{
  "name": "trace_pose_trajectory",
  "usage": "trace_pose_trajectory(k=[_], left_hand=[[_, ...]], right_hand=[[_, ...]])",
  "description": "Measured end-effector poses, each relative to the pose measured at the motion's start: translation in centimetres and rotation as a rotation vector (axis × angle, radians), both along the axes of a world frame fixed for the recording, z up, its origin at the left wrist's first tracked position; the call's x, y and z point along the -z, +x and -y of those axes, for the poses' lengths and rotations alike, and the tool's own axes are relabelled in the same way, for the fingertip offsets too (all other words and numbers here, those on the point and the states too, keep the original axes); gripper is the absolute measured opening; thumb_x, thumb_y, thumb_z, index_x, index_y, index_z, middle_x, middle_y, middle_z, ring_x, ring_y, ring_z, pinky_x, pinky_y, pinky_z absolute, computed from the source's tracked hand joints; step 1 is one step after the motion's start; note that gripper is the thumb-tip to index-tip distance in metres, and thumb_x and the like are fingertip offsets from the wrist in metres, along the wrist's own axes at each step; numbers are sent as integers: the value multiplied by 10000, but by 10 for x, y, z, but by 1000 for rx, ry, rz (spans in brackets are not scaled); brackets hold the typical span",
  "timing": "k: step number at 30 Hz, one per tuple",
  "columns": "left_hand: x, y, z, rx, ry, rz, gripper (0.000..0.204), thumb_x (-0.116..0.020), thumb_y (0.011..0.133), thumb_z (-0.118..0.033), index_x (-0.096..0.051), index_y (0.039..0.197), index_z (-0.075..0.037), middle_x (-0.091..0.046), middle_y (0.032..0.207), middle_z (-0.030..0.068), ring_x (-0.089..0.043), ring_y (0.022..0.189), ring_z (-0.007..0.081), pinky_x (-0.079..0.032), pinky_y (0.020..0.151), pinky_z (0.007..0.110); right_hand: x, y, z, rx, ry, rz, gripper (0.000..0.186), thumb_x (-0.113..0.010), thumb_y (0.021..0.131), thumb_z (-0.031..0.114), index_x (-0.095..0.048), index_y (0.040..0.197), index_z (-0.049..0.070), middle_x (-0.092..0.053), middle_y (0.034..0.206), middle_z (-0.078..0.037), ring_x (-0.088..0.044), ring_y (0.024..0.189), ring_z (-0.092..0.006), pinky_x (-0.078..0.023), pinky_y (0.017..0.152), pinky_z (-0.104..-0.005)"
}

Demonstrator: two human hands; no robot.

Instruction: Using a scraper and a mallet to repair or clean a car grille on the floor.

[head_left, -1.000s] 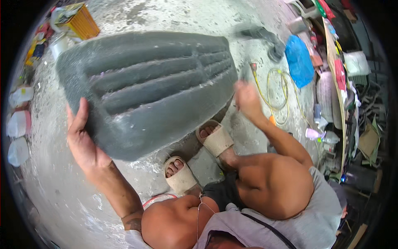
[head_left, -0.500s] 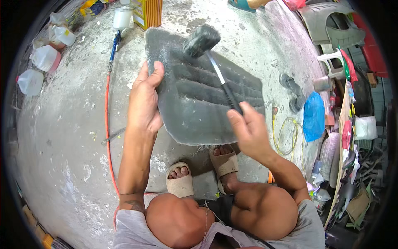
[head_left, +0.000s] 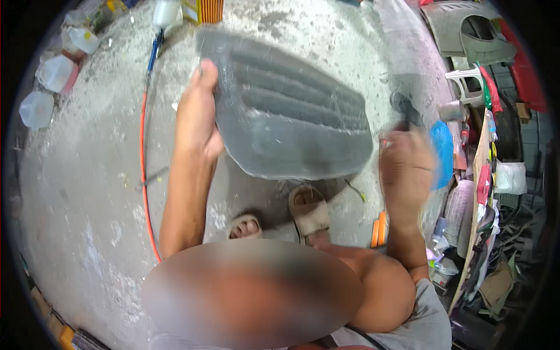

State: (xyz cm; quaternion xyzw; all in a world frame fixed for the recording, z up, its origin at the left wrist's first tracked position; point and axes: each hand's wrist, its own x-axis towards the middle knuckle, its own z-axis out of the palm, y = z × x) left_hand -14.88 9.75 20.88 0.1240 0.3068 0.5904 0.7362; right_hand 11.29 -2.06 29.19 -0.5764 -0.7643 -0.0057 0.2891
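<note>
My left hand (head_left: 197, 108) grips the left edge of a dark grey ribbed floor mat (head_left: 286, 149), thumb on top and fingers behind it. The mat is held up off the floor, tilted, with its ridges facing up. To the right of the mat and apart from it, my right hand (head_left: 408, 166) is closed and smeared by motion. Above that fist, the mallet (head_left: 408, 52) shows only as a faint grey streak, its head too blurred to make out.
An orange hose (head_left: 143, 169) runs along the floor at left to a blue-handled spray gun (head_left: 154, 49) with a white cup. Plastic jugs (head_left: 38, 109) stand at far left. At right are a blue bag (head_left: 441, 154), a white plastic stool (head_left: 466, 84) and piled clutter. My sandalled feet (head_left: 309, 213) are below the mat.
My right hand has swung to the right, taking the mallet off from over the mat. The mat has shifted slightly up and left and tilted, still in my left hand.
</note>
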Motion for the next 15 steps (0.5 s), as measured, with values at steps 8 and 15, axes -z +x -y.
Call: trace_pose_trajectory(k=[8,15], left_hand=[[2,0,-9,83,167,-50,326,-474,1107,-282,-560,1307,-38,-682,1141,104,-699,966,215,-611,852,384],[36,-17,-9,56,-30,-136,414,-486,1101,-325,-530,1387,-30,-659,1269,135,-667,1132,272,-561,986,450]], right_hand=[[139,35,46,93,-253,-874,230,-533,1082,286,-543,976,83,-529,705,-3,-447,566,-118,-390,526,-287],[0,70,26,342,248,-923,351,-453,1102,320,-514,905,36,-455,611,0,-378,486,-95,-349,471,-265]])
